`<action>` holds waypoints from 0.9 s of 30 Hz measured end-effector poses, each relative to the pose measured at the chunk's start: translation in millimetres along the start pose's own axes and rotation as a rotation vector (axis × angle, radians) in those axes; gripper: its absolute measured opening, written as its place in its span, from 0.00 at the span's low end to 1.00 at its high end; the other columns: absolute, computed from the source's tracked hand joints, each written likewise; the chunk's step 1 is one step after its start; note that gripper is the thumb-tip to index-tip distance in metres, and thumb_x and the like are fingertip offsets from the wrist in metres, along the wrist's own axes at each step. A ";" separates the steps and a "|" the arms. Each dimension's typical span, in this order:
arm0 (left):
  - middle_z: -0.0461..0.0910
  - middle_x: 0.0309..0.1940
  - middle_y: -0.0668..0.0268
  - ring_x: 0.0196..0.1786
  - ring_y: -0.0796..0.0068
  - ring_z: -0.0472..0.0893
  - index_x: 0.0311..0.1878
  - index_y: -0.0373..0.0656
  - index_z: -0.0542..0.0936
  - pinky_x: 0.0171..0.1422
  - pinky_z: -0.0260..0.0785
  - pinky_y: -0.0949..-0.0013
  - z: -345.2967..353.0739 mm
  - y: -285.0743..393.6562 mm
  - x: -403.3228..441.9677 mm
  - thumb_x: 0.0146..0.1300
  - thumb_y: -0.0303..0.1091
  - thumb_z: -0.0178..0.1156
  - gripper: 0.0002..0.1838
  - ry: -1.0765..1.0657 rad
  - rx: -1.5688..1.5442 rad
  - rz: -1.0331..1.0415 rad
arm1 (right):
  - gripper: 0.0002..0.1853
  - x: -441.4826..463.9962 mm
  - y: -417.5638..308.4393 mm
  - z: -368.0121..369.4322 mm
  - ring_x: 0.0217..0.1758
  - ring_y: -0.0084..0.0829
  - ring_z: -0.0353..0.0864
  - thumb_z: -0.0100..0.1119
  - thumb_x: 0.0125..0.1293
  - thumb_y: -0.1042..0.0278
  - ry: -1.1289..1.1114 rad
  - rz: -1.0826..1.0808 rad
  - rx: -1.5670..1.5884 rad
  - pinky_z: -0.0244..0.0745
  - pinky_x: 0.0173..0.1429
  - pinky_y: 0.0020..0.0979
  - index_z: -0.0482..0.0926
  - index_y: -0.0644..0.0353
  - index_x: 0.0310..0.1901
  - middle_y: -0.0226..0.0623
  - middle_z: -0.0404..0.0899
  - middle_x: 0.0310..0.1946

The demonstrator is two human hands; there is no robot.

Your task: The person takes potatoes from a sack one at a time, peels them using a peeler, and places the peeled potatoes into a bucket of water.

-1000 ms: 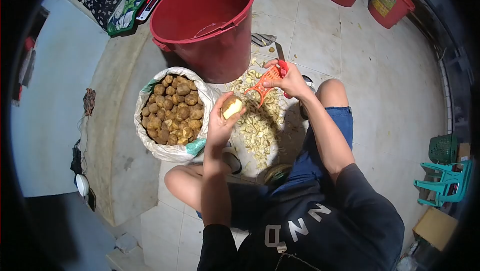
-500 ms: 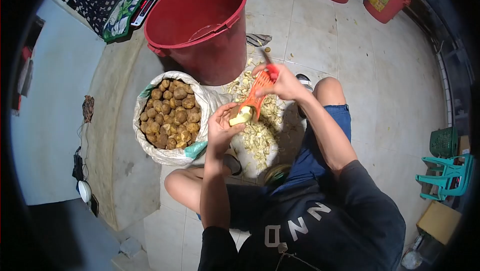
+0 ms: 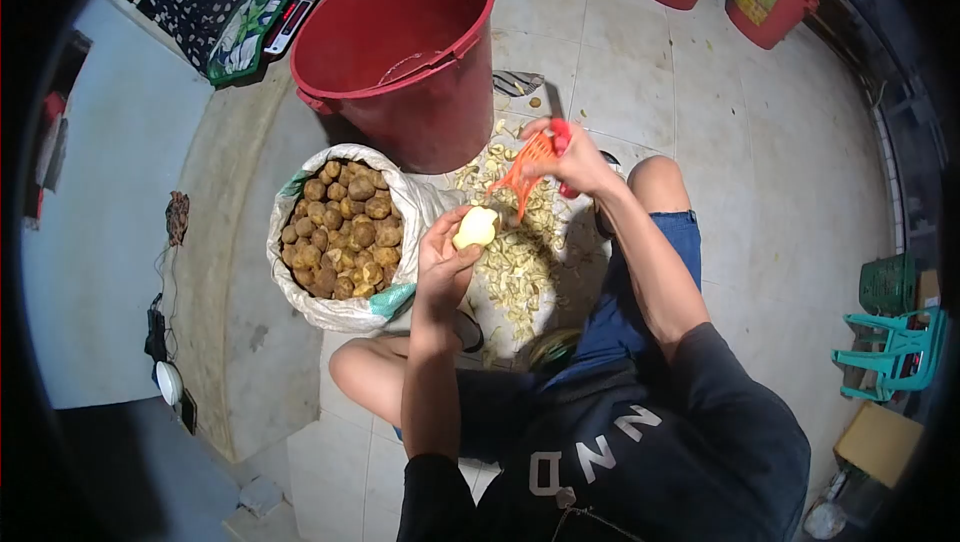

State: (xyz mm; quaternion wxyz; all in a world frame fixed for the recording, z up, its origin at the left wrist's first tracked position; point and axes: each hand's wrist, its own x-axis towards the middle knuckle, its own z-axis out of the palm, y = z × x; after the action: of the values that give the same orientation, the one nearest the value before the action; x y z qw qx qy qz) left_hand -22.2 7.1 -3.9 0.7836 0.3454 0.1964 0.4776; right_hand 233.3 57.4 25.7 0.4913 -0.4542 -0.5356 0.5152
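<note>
In the head view, the only feed I have, I see the left hand curled round a pale yellow, rounded potato, its visible side bare of skin, held just beside the open sack. The right hand is closed on an orange plastic peeler, apart from the potato, with a red-handled knife gripped alongside it, dark blade pointing away from the body.

My worry is the grip: bare flesh is probably slick, so the potato could twist and let the peeler skid into the left fingertips. The knife's exposed blade could catch something if the right wrist turns sharply. Loose peelings might also slide underfoot.

These peelings are thin, curled strips, scattered over smooth, pale floor tiles. The white woven sack has a soft, rolled rim with green patches; its brown, knobbly potatoes look dusty and rough. Beyond stands a deep, round, red plastic tub, glossy and rigid.
</note>
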 end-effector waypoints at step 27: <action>0.71 0.60 0.54 0.66 0.62 0.70 0.64 0.28 0.63 0.75 0.55 0.60 -5.2 -24.2 6.0 0.58 0.17 0.56 0.29 0.029 -0.207 -0.013 | 0.21 -1.7 -1.4 6.7 0.36 0.16 0.71 0.79 0.47 0.74 0.115 -0.045 -0.089 0.69 0.41 0.22 0.77 0.62 0.41 0.22 0.74 0.32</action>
State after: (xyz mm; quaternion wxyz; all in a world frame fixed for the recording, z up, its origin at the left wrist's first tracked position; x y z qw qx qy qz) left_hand -7.9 6.9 -25.0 0.8154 0.2542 0.1597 0.4950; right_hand 226.8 54.9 27.1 0.5123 -0.4922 -0.5390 0.4526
